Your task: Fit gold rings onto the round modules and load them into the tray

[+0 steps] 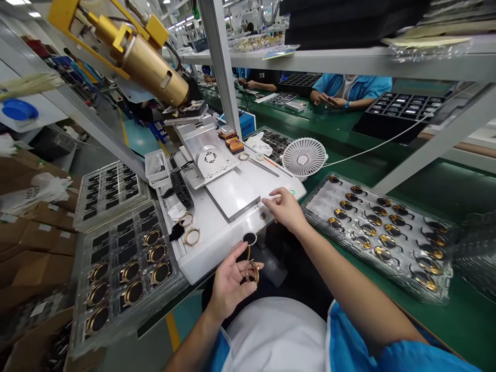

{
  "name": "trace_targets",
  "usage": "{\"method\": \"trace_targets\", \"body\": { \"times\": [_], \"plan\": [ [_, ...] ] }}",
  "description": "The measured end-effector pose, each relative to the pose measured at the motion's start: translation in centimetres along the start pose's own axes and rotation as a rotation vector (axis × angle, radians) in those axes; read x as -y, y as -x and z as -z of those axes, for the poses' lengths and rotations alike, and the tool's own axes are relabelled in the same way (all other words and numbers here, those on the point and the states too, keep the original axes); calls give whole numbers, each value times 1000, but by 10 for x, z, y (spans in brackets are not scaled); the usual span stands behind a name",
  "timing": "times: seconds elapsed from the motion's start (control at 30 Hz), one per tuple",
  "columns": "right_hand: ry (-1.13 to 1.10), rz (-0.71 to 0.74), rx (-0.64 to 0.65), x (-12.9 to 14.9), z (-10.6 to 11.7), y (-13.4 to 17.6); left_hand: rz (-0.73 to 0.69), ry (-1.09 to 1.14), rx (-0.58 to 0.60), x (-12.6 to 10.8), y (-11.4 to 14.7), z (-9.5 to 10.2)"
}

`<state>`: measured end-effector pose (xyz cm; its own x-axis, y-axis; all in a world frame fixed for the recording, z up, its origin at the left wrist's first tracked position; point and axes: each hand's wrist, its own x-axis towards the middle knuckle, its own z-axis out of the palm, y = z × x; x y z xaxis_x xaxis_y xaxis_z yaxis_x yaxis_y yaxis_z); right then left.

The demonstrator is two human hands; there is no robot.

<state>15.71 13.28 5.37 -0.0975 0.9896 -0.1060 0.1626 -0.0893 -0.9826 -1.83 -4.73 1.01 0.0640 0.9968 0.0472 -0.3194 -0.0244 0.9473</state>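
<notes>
Around one white machine base (211, 253): two tray stacks (116, 324) to its left, the nearer showing eight gold-rimmed black discs (134, 292); two gold rings (192, 244) on its left corner; one clear tray (321, 199) to its right, carrying roughly twenty black-and-gold round pieces (387, 241); one white fan (303, 157) just beside its right end; one blue box (248, 124) behind it; two hands before it, one left hand (232, 281), one right hand (287, 209).

We see a gold ring (258, 270), tilted, pinched between thumb and fingers of our left hand (231, 283); just above it we see a round disc (250, 238), black-faced with a pale edge; a thin orange strip (248, 253) runs down from the disc toward the ring.
</notes>
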Motion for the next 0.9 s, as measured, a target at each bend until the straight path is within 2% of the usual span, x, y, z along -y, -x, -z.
{"method": "trace_targets", "body": {
  "times": [0.1, 0.2, 0.33, 0.43, 0.53, 0.63, 0.7, 0.9],
  "plan": [
    [-130, 40, 123, -19, 7, 47, -120, -253, 16, 7, -1, -6],
    [-252, 25, 235, -31, 2, 83, -259, -526, 99, 15, -8, -17],
    [-394, 37, 130, -32, -2, 93, -334, -779, 202, 16, -17, -29],
    [-433, 11, 133, -25, 7, 90, -306, -662, 253, 11, -17, -32],
    [-455, -39, 191, -19, 17, 92, -238, -430, 232, 7, -15, -30],
    [-445, -84, 209, -17, 19, 97, -212, -345, 238, 6, -14, -27],
    [-426, -97, 188, -19, 18, 98, -232, -391, 273, 7, -14, -25],
    [-433, -119, 159, -24, 16, 96, -325, -747, 323, 7, -13, -21]
  ]
}}
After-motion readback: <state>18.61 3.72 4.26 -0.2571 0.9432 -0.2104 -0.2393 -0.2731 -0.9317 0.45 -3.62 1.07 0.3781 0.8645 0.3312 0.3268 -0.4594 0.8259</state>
